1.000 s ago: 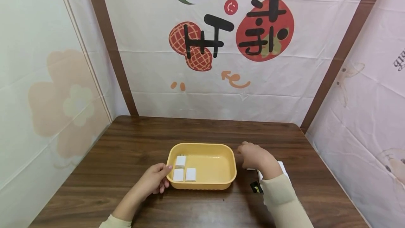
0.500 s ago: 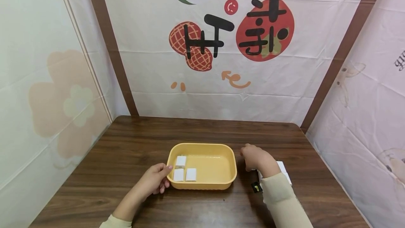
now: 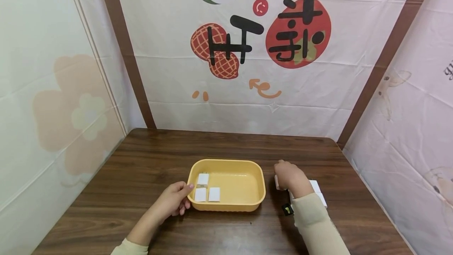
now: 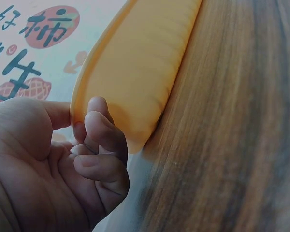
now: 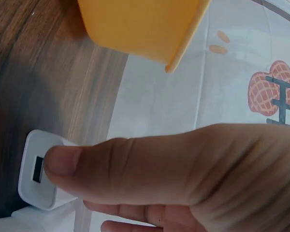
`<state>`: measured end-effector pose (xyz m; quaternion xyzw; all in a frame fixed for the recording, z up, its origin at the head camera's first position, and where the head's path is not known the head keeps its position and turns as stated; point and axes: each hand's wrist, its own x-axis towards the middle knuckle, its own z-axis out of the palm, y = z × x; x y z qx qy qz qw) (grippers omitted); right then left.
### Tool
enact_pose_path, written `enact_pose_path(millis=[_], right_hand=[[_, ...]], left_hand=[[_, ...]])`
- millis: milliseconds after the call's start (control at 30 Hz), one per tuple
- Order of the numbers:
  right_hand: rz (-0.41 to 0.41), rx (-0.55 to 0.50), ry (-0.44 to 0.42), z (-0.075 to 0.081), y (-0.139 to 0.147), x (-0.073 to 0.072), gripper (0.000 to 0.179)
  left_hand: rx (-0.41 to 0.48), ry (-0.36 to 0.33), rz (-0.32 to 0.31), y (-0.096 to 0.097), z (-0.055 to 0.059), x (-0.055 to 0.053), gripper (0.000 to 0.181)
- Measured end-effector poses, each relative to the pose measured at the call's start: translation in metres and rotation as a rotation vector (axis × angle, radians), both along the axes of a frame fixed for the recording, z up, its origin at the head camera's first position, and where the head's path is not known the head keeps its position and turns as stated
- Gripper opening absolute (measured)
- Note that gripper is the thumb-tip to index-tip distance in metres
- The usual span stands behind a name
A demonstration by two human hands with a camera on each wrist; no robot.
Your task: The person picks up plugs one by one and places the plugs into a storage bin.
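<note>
A yellow plastic tray (image 3: 238, 207) stands mid-table with three white charger plugs inside at its left end, one of them the rear charger plug (image 3: 203, 180). My left hand (image 3: 173, 200) pinches the tray's left rim between thumb and fingers; the left wrist view shows the thumb on the rim. To the right of the tray, my right hand (image 3: 291, 178) pinches another white charger plug (image 5: 31, 193). Its thumb lies against the face with the USB port, and the fingers behind are partly hidden. More white blocks (image 3: 320, 198) lie beneath and beyond this hand, partly covered.
A small black piece with a yellow-green mark (image 3: 287, 209) lies on the brown wooden table (image 3: 230, 233), left of the right sleeve. Printed cloth walls (image 3: 212, 113) enclose the table at the back and sides.
My right hand has moved slightly right, away from the tray, and a charger plug's edge now shows by its fingers. My left hand keeps its hold on the rim.
</note>
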<state>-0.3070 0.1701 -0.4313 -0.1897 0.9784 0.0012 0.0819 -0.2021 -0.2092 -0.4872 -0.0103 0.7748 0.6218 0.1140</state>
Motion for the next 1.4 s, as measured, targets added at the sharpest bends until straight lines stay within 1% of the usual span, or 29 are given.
enact_pose_path(millis=[100,233,400,633,733,900,1000,1267,1400], right_hand=[[-0.016,-0.004,-0.005,-0.001,0.002,0.000,0.021],[-0.026,-0.010,-0.007,-0.003,0.003,-0.002,0.017],[-0.026,-0.016,0.002,-0.004,0.003,-0.004,0.016],[0.038,-0.044,0.039,-0.004,0.007,-0.006,0.018],[0.048,-0.064,0.030,-0.001,0.009,-0.006,0.020],[0.038,-0.105,0.006,0.007,0.013,-0.004,0.018],[0.037,-0.144,-0.001,0.016,0.013,0.000,0.016],[0.062,-0.223,0.014,0.042,0.010,0.016,0.028],[0.080,-0.231,0.031,0.051,0.008,0.024,0.027]], left_hand=[[-0.002,-0.009,0.000,0.000,0.000,0.000,0.039],[0.000,-0.022,0.002,-0.001,0.000,0.000,0.038],[0.001,-0.003,-0.001,-0.001,0.000,0.000,0.041],[-0.007,0.007,-0.003,0.000,0.002,0.000,0.040],[-0.008,0.007,-0.006,0.000,0.002,0.000,0.040],[-0.010,0.004,-0.010,-0.001,0.002,0.001,0.040],[-0.013,0.007,-0.013,-0.001,0.002,0.001,0.040],[-0.006,-0.008,-0.007,-0.001,0.002,0.000,0.040],[-0.005,0.003,-0.012,-0.001,0.003,0.000,0.041]])
